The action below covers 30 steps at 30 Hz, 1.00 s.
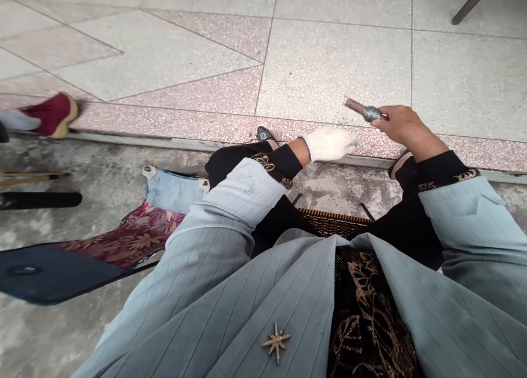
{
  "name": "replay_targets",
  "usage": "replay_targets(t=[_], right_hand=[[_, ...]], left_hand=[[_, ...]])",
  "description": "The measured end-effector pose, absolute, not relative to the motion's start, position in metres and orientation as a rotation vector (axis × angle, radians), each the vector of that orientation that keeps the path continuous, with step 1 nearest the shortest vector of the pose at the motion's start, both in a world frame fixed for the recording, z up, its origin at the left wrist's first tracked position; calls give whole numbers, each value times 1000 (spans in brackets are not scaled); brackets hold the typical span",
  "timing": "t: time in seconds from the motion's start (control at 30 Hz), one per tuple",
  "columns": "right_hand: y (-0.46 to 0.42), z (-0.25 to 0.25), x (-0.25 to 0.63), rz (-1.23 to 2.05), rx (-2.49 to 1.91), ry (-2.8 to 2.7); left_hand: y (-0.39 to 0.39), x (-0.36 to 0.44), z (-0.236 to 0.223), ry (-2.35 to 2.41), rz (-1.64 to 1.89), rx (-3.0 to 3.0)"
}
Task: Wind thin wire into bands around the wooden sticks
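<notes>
A white knit glove covers my left hand [332, 143], which is held low over the raised floor's edge. Its fingers look drawn together, and whatever they may hold is hidden or too small to name. My bare right hand [400, 124] grips a short brown stick [354, 104] that has silver wire [372, 114] wound thickly round it. The stick's free end points up and left, over the pale tiles. A gap separates the two hands.
Below the tiled step [197, 106] lies rough concrete [102, 158]. A woven seat [335, 222] shows between my legs. At left are a patterned cloth [140, 232], a black rod [41, 200] and another person's red shoe [53, 114]. A brown leg [473, 3] stands upper right.
</notes>
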State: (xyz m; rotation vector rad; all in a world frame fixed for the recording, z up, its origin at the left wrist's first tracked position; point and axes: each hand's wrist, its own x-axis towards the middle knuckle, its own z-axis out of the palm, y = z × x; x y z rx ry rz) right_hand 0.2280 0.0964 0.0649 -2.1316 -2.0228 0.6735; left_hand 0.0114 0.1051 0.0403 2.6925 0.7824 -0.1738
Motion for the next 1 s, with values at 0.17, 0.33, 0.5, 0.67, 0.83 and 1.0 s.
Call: replay_targets(t=[0.17, 0.33, 0.5, 0.67, 0.83, 1.0], right_hand=[[94, 63, 219, 621, -2270, -2406], [91, 66, 217, 923, -2179, -2671], [89, 78, 233, 1643, -1695, -2573], [76, 103, 232, 1588, -1455, -1838], [79, 100, 219, 1419, -1251, -1352], [102, 76, 215, 1126, -1647, -1440]], left_hand=[[102, 11, 40, 776, -155, 2723], [106, 8, 44, 817, -151, 2668], [119, 1, 47, 912, -70, 2585], [126, -5, 56, 929, -2, 2460], [119, -2, 63, 982, -25, 2497], [111, 1, 63, 991, -105, 2619]])
